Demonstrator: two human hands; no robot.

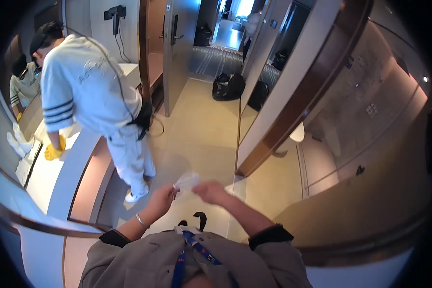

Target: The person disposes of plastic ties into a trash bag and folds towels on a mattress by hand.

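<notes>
In front of my body, at the lower middle of the head view, a thin, see-through plastic piece [187, 181] stretches between my hands. My left hand [166, 196] has its fingers closed on the left end of it, and a bracelet is on that wrist. My right hand [211, 192] is at the right end, blurred, with its fingers curled together against the plastic. A blue lanyard [189, 242] hangs on my chest below both hands.
At the left, a co-worker [89, 86] in light clothes and yellow gloves leans over a white counter [48, 182]. A black bag [228, 87] lies on the floor by the doorway. A wall hairdryer [115, 14] hangs at the back; a glass partition [365, 105] stands at right.
</notes>
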